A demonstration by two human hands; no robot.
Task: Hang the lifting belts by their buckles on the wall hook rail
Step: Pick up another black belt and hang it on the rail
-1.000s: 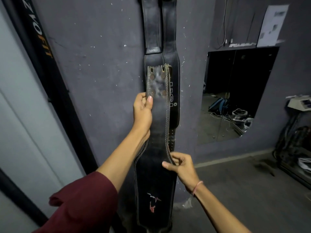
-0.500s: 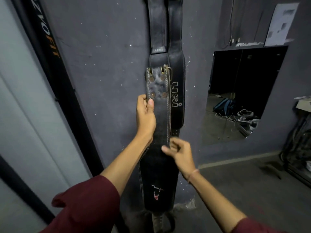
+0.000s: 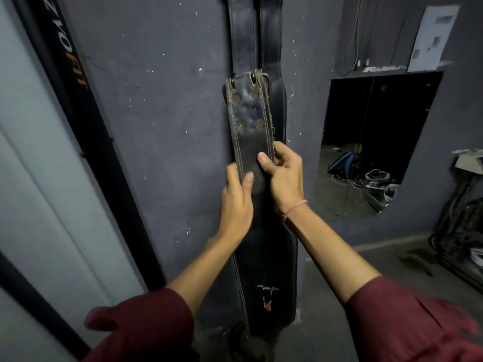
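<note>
I hold a worn black leather lifting belt [image 3: 251, 121] upright against the grey wall, its riveted buckle end at the top and its wide back part with a small red logo hanging low. My left hand [image 3: 236, 197] grips its left edge, thumb on the front. My right hand [image 3: 283, 176] pinches its right edge at the same height. Behind it two black belts [image 3: 257, 32] hang down the wall from above; the hook rail is out of view past the top edge.
A dark banner strip with orange letters [image 3: 75, 71] leans along the wall at left. A mirror [image 3: 376, 142] is set in the wall at right, with a paper sheet [image 3: 433, 37] above it. Cables and equipment [image 3: 465, 212] stand at the far right on the floor.
My right hand has climbed from the belt's lower middle up to beside my left hand. The left hand slid slightly down the strap. The belt stayed upright against the hanging belts.
</note>
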